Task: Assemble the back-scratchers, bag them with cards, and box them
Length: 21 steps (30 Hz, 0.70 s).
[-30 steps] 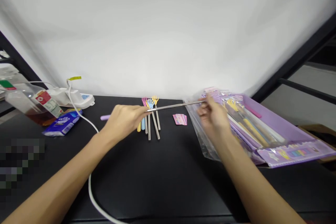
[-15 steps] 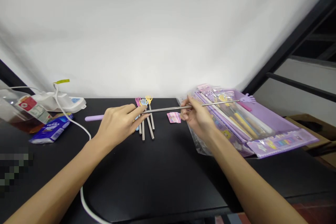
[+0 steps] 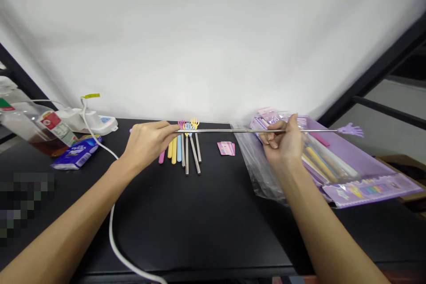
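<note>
A telescopic back scratcher [image 3: 226, 131] with a thin steel rod and a purple hand-shaped head stretches level above the desk. My left hand [image 3: 148, 140] is closed around its handle end, and a bit of purple shows beyond the knuckles. Farther along the rod, my right hand [image 3: 282, 140] has its fingers curled at the shaft and its thumb pointing up. Beneath the rod lie several shorter back scratchers [image 3: 187, 157] with pink, blue and yellow heads, steel shafts and coloured handles. Small pink cards [image 3: 226, 148] lie on the desk between my hands.
At the right, a purple display box [image 3: 339, 151] holds wrapped back scratchers, with clear plastic [image 3: 262, 177] beside it. On the left are a bottle [image 3: 56, 131], a blue packet [image 3: 78, 153] and a white power strip [image 3: 103, 124]. A white cable [image 3: 115, 239] crosses the black desk [image 3: 199, 230].
The back scratcher's rod is drawn out longer. My right hand has moved right along it, turning so the thumb points up. The view has shifted slightly.
</note>
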Each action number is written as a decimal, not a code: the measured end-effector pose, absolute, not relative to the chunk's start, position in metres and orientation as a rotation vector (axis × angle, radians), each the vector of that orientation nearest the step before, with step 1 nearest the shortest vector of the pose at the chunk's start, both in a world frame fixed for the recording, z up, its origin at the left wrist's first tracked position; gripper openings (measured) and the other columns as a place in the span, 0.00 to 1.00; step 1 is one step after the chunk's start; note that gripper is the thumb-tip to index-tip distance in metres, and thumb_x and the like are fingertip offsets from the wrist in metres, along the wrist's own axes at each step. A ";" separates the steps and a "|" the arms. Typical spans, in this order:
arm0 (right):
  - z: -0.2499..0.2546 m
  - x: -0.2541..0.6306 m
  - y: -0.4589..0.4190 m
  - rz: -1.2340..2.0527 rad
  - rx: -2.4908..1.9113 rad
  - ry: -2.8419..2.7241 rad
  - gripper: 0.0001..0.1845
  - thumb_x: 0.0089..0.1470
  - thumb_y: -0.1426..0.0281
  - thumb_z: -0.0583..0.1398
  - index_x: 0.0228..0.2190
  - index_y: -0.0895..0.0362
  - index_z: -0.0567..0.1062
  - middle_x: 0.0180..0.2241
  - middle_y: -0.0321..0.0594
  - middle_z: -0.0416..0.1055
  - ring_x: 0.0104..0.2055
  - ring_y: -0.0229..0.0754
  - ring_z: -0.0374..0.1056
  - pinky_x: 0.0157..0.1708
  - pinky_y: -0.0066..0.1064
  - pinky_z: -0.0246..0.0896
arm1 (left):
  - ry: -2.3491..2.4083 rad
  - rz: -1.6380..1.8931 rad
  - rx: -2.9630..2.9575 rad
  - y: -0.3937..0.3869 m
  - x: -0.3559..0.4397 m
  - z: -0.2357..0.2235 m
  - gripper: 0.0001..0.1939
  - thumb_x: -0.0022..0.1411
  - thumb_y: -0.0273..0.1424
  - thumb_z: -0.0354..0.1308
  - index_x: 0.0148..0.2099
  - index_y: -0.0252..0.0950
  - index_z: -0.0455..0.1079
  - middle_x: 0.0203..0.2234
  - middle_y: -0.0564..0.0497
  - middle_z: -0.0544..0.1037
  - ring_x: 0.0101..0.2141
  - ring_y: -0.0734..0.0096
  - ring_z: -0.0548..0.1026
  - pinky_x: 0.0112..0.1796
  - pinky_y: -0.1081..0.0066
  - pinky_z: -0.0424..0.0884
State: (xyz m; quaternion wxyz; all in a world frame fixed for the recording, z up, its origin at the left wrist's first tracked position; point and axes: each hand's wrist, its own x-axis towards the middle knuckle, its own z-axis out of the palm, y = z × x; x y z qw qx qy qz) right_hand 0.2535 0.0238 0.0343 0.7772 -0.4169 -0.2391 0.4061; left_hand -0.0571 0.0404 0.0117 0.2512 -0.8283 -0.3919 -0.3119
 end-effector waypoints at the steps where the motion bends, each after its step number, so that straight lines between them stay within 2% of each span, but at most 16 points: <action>1: 0.034 0.258 0.025 0.863 -0.899 -0.506 0.36 0.69 0.52 0.46 0.13 0.57 0.62 0.08 0.32 0.55 0.09 0.28 0.46 0.12 0.24 0.47 | -1.064 -0.836 -2.262 0.041 -0.060 0.013 0.14 0.72 0.38 0.54 0.45 0.41 0.79 0.30 0.52 0.83 0.27 0.71 0.78 0.25 0.72 0.63; 7: 0.023 0.253 0.022 0.896 -0.850 -0.628 0.35 0.57 0.41 0.56 0.15 0.55 0.61 0.08 0.26 0.51 0.09 0.27 0.42 0.12 0.23 0.47 | -0.915 -0.795 -2.332 0.038 -0.058 0.018 0.17 0.74 0.40 0.50 0.47 0.38 0.78 0.26 0.52 0.81 0.23 0.73 0.75 0.23 0.73 0.62; 9: 0.017 0.230 0.015 0.978 -0.847 -0.737 0.33 0.53 0.41 0.60 0.16 0.55 0.64 0.09 0.27 0.54 0.10 0.28 0.48 0.12 0.23 0.46 | -0.827 -0.816 -2.361 0.031 -0.045 0.016 0.17 0.74 0.38 0.49 0.48 0.36 0.77 0.25 0.52 0.80 0.22 0.74 0.74 0.23 0.73 0.62; 11: 0.012 0.202 0.006 1.166 -0.821 -0.963 0.30 0.54 0.41 0.59 0.20 0.55 0.70 0.12 0.33 0.64 0.13 0.33 0.57 0.12 0.24 0.48 | -0.758 -0.836 -2.413 0.024 -0.031 0.013 0.17 0.75 0.37 0.47 0.49 0.35 0.76 0.25 0.52 0.80 0.23 0.74 0.75 0.24 0.74 0.64; 13: 0.010 0.181 0.000 1.288 -0.789 -1.131 0.27 0.56 0.44 0.59 0.25 0.56 0.74 0.13 0.33 0.65 0.13 0.33 0.57 0.11 0.24 0.45 | -0.735 -0.878 -2.455 0.021 -0.023 0.011 0.17 0.75 0.36 0.47 0.49 0.33 0.76 0.25 0.52 0.79 0.23 0.74 0.75 0.24 0.73 0.65; 16: 0.013 0.182 0.000 1.247 -0.812 -1.029 0.18 0.50 0.55 0.68 0.25 0.56 0.72 0.12 0.25 0.58 0.12 0.28 0.49 0.12 0.21 0.40 | -0.810 -0.950 -2.522 0.025 -0.031 0.011 0.17 0.73 0.37 0.51 0.51 0.32 0.75 0.26 0.51 0.79 0.22 0.75 0.73 0.25 0.74 0.66; 18: 0.018 0.202 0.006 1.197 -0.810 -0.824 0.17 0.46 0.62 0.71 0.25 0.56 0.71 0.13 0.22 0.55 0.12 0.25 0.44 0.13 0.21 0.42 | -0.876 -0.972 -2.557 0.032 -0.045 0.012 0.17 0.72 0.38 0.53 0.52 0.32 0.76 0.27 0.50 0.79 0.22 0.75 0.73 0.26 0.74 0.67; 21: 0.024 0.237 0.017 1.059 -0.818 -0.588 0.16 0.48 0.63 0.69 0.24 0.55 0.68 0.15 0.23 0.58 0.12 0.26 0.45 0.12 0.21 0.46 | -0.910 -0.973 -2.597 0.041 -0.065 0.013 0.16 0.72 0.39 0.53 0.47 0.33 0.77 0.31 0.48 0.80 0.27 0.73 0.76 0.30 0.74 0.69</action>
